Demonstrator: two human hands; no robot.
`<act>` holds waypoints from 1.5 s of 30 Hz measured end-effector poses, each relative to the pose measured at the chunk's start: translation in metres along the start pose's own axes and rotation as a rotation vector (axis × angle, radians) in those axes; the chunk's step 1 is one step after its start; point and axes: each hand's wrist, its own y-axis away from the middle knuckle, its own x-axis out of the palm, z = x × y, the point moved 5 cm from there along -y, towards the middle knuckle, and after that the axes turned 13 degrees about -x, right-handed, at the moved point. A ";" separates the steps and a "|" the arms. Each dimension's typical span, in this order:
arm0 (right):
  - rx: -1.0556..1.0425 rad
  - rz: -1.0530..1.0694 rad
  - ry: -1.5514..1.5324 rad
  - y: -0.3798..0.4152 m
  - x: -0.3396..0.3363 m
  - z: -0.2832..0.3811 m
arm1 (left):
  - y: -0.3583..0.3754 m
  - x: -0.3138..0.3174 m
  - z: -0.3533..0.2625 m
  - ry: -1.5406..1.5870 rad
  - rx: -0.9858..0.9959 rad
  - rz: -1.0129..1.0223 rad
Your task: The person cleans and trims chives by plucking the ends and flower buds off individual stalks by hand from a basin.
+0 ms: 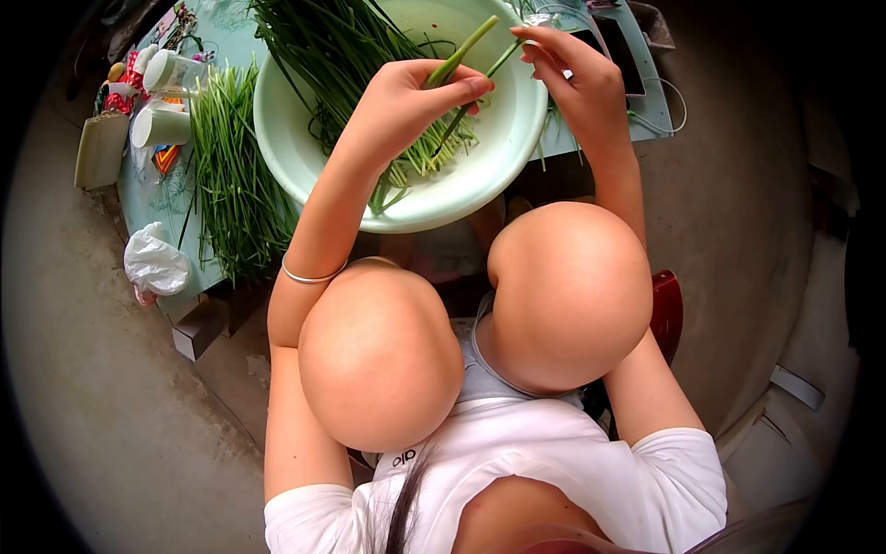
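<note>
My left hand (411, 97) is over the pale green basin (277, 138), its fingers closed on green stalks (471, 51) that slant up to the right. To its right, my right hand (581, 74) pinches the upper end of a thin stalk between thumb and forefinger, near the basin's right rim. In the basin lies a large bunch of long green leaves (323, 55), with cut-looking pale ends toward the front. A second pile of green stalks (231, 166) rests on the table, left of the basin.
The light blue table (143, 198) also holds white cups (161, 125), a crumpled white plastic bag (155, 260) and small colourful items at the left. A dark-screened device (620, 55) and a white cable (678, 106) are at the right. My knees are below the basin.
</note>
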 end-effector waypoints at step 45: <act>0.231 -0.339 0.044 0.010 -0.010 -0.008 | -0.009 0.009 -0.002 -0.106 0.112 -0.003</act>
